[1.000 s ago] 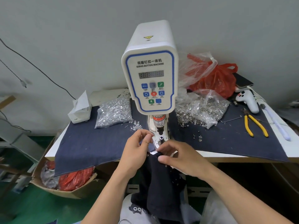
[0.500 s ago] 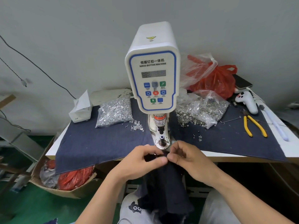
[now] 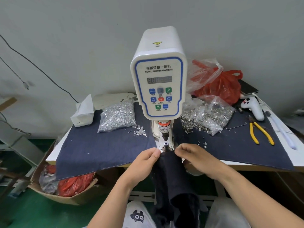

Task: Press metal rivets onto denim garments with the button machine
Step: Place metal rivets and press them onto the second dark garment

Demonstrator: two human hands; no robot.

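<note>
- Far left, floor lvl: cardboard box (image 3: 54, 193) under table edge w/ red plastic (image 3: 74, 185) and grey plastic inside.
- White table (image 3: 54, 155), top covered by a dark blue denim sheet (image 3: 102, 150) that hangs over the front edge.
- Back left on sheet: white tissue box (image 3: 83, 115), tilted; just right of it a clear bag of silver rivets (image 3: 117, 116), a few loose ones (image 3: 139, 132) spilled near its right corner.
- Left hand (image 3: 143, 163): thumb + index curled, pinching top left edge of dark denim garment (image 3: 171, 178); other fingers tucked under, not clear.
- Centre: white servo button machine (image 3: 158, 74), blue-trimmed panel w/ display and btns facing cam; lower die post (image 3: 165, 144) sits just behind garment's top edge, between the two hands.
- Garment held up at table front, just below the die, rest hangs down toward person's lap; top edge near die, can't tell if touching.
- Right hand (image 3: 197, 157): fingers curled, pinching top right edge of garment; fingertips just right of die.
- Right of machine: open clear bag of metal ring parts (image 3: 209, 116), some spilled on sheet; behind it a red plastic bag (image 3: 220, 86) w/ clear plastic on top.
- Far right: white handheld controller (image 3: 254, 107), phone (image 3: 247, 88) behind it, yellow-handled pliers (image 3: 260, 133), white rod (image 3: 283, 135) along table edge.
</note>
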